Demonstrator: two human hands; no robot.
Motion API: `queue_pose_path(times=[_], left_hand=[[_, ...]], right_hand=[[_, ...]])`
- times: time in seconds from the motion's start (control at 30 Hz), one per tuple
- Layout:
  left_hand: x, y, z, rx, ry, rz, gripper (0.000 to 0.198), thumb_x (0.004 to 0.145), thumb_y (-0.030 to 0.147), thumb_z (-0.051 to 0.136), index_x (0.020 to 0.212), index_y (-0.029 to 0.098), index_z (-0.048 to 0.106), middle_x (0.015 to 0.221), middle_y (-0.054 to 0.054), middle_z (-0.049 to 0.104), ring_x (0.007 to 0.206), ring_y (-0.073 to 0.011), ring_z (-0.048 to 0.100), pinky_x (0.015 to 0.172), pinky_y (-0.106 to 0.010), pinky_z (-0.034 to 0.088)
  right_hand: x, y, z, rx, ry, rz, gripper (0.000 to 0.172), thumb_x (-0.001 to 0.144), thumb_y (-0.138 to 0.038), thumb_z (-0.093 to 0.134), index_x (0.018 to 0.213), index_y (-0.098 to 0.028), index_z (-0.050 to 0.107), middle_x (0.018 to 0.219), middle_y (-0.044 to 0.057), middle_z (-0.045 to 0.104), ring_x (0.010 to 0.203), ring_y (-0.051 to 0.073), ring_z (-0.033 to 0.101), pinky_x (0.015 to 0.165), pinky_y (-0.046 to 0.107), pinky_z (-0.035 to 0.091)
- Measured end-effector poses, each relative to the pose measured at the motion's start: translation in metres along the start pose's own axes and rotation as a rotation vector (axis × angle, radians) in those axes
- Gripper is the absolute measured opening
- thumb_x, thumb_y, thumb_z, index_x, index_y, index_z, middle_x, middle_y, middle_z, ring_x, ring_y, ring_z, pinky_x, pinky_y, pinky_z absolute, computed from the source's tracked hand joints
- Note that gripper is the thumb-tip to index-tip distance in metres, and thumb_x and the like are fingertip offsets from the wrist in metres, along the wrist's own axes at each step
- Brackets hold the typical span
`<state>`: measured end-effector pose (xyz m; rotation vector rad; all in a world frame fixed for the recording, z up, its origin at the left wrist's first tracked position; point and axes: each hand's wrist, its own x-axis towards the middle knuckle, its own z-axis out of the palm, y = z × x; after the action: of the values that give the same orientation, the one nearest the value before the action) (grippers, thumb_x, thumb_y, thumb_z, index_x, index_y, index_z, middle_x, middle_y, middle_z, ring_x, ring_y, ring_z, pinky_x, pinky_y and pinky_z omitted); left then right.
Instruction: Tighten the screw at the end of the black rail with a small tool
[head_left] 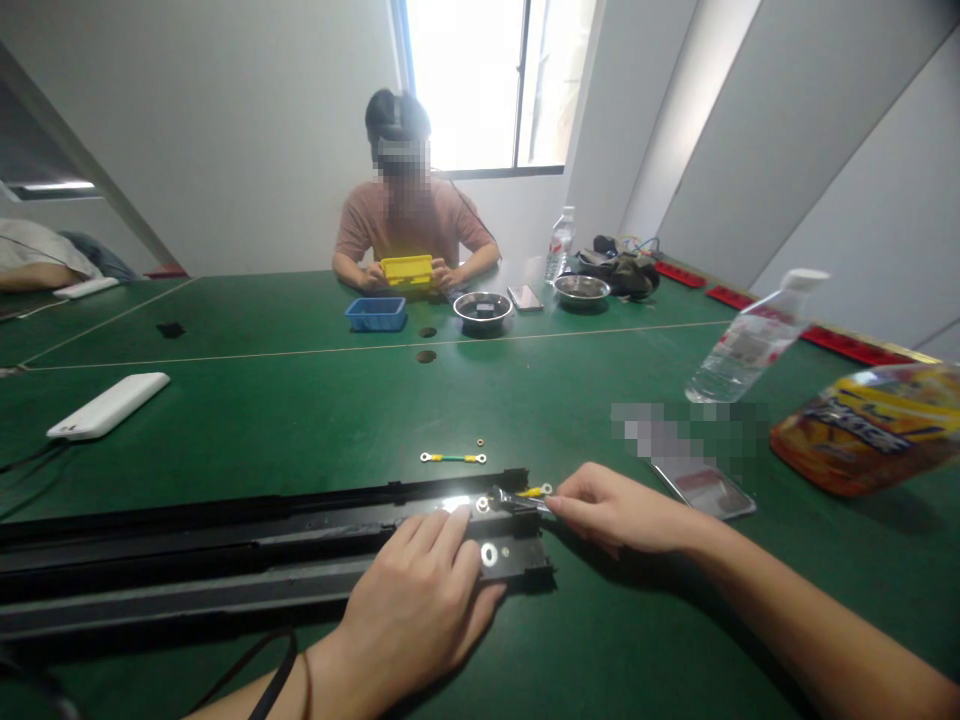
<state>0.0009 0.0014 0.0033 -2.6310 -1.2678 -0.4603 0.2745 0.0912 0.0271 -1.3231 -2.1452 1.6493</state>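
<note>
My left hand (420, 585) is laid over the end of a long black metal rail (315, 575), its fingers on the upper face and the thumb along the near side. Between the fingertips of my right hand (619, 508) is a small silver wrench (517, 502), its head beside a round metal fitting (483, 504) on the rail. A yellow-sleeved wire with a ring terminal (546, 489) shows just behind the wrench. An oval white spot (489, 555) lies near my left fingers. Beyond the rail are a green-and-yellow grounding wire (454, 458) and a small brass nut (481, 442).
A phone (705, 485), a water bottle (757, 335) and an orange drink bottle (870, 425) stand or lie at right. A white power bank (111, 405) is at left. Across the green table, a person holds a yellow bin (407, 270) near a blue bin (376, 315) and metal bowls (482, 312).
</note>
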Motion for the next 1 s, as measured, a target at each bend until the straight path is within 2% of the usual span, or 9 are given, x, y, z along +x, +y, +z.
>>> queue_pose_path(times=[0.13, 0.3, 0.37, 0.63, 0.9, 1.0], left_hand=[[0.0, 0.0, -0.001, 0.001, -0.008, 0.0, 0.027, 0.097, 0.042, 0.056, 0.098, 0.017, 0.066, 0.124, -0.017, 0.067, 0.106, -0.0352, 0.064, 0.086, -0.05, 0.055], [-0.001, 0.0, -0.001, -0.003, -0.014, -0.001, 0.027, 0.097, 0.042, 0.056, 0.096, 0.017, 0.065, 0.123, -0.017, 0.067, 0.107, -0.0356, 0.064, 0.086, -0.051, 0.055], [-0.001, 0.001, -0.001, -0.004, -0.014, -0.002, 0.027, 0.097, 0.042, 0.056, 0.095, 0.017, 0.065, 0.123, -0.017, 0.067, 0.107, -0.0357, 0.064, 0.085, -0.05, 0.055], [-0.001, 0.0, 0.0, -0.005, -0.001, -0.001, 0.026, 0.097, 0.042, 0.056, 0.095, 0.017, 0.065, 0.122, -0.017, 0.067, 0.106, -0.0355, 0.064, 0.085, -0.05, 0.055], [-0.001, 0.0, 0.001, -0.008, -0.002, -0.002, 0.026, 0.097, 0.042, 0.056, 0.096, 0.018, 0.065, 0.123, -0.017, 0.067, 0.107, -0.0354, 0.064, 0.085, -0.05, 0.055], [-0.001, 0.0, 0.002, -0.008, -0.003, -0.002, 0.026, 0.097, 0.042, 0.056, 0.095, 0.018, 0.065, 0.123, -0.017, 0.067, 0.106, -0.0354, 0.065, 0.085, -0.05, 0.055]], right_hand=[[0.001, 0.001, -0.001, 0.014, 0.015, -0.003, 0.057, 0.096, -0.062, 0.053, 0.06, -0.019, 0.05, 0.048, -0.002, 0.049, 0.04, 0.011, 0.048, 0.04, 0.021, 0.032], [0.01, 0.009, -0.003, 0.094, 0.273, -0.085, 0.052, 0.099, -0.061, 0.049, 0.068, -0.019, 0.054, 0.044, -0.005, 0.047, 0.04, 0.011, 0.047, 0.044, 0.022, 0.034], [0.014, 0.013, -0.002, 0.141, 0.311, -0.115, 0.053, 0.1, -0.061, 0.048, 0.07, -0.019, 0.055, 0.044, -0.005, 0.047, 0.04, 0.011, 0.047, 0.045, 0.022, 0.034], [0.022, 0.011, 0.004, 0.14, 0.298, -0.167, 0.054, 0.101, -0.061, 0.048, 0.067, -0.018, 0.054, 0.045, -0.004, 0.05, 0.043, 0.01, 0.046, 0.048, 0.022, 0.035], [0.023, 0.003, 0.006, 0.089, 0.278, -0.128, 0.054, 0.101, -0.061, 0.046, 0.068, -0.018, 0.054, 0.047, -0.003, 0.05, 0.044, 0.011, 0.046, 0.048, 0.023, 0.036], [0.02, 0.001, 0.006, 0.078, 0.232, -0.103, 0.053, 0.1, -0.059, 0.048, 0.066, -0.019, 0.053, 0.047, -0.004, 0.048, 0.042, 0.011, 0.045, 0.046, 0.022, 0.034]])
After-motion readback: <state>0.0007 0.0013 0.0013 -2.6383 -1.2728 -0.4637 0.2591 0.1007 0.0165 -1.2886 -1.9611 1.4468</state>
